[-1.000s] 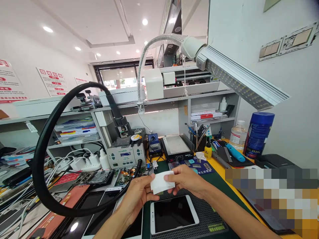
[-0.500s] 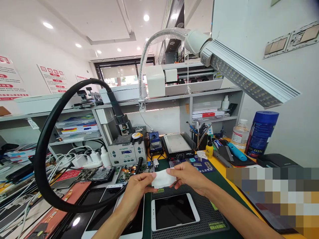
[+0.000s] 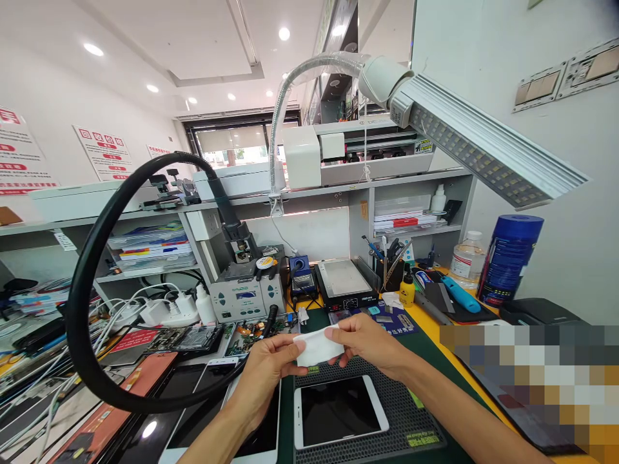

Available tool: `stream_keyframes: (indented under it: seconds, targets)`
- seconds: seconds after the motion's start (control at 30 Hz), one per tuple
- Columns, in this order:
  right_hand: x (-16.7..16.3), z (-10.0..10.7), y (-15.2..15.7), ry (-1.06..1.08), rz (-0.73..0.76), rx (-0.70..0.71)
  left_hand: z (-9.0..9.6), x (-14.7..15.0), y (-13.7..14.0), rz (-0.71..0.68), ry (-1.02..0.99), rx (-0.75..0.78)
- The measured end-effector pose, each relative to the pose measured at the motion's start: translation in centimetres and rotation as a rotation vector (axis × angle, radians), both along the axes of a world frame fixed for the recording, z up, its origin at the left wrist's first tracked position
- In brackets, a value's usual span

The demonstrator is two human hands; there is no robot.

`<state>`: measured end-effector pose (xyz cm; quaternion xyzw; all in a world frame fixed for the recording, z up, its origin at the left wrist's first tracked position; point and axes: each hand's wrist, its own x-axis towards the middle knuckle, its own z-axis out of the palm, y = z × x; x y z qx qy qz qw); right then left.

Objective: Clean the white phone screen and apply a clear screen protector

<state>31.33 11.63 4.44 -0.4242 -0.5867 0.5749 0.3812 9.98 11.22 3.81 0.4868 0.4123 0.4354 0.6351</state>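
Note:
A small white folded cloth or tissue (image 3: 319, 347) is stretched between my two hands. My left hand (image 3: 271, 361) pinches its left end between thumb and fingers. At its right end my right hand (image 3: 362, 340) grips in the same way. Below them a white-framed tablet or large phone (image 3: 340, 412) lies face up with a dark screen, apart from both hands. It rests on a black perforated mat (image 3: 411, 412), which sits on a green work surface. Whether the white piece is cloth or paper I cannot tell.
A thick black hose (image 3: 72, 303) loops from a hot-air station (image 3: 246, 299) across the left side. Several devices and a white tablet (image 3: 261, 444) lie left. A lamp (image 3: 483, 142) hangs overhead. Bottles, including a blue can (image 3: 510, 261), stand right, near a black tool holder (image 3: 391, 270).
The white piece has tilted slightly, its right end a little higher, and my thumbs have shifted slightly on it. The tablet stays put.

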Motion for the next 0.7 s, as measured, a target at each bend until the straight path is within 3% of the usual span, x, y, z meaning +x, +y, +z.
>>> stream_keyframes:
  seconds: [0.17,0.7]
  targets:
    - [-0.03,0.33,-0.23,-0.009,0.008,0.005,0.25,0.20,-0.42,-0.058,-0.035,-0.042]
    - [-0.10,0.65,-0.41,0.033,-0.012,-0.012,0.22,0.29,-0.55,-0.026,0.016,0.054]
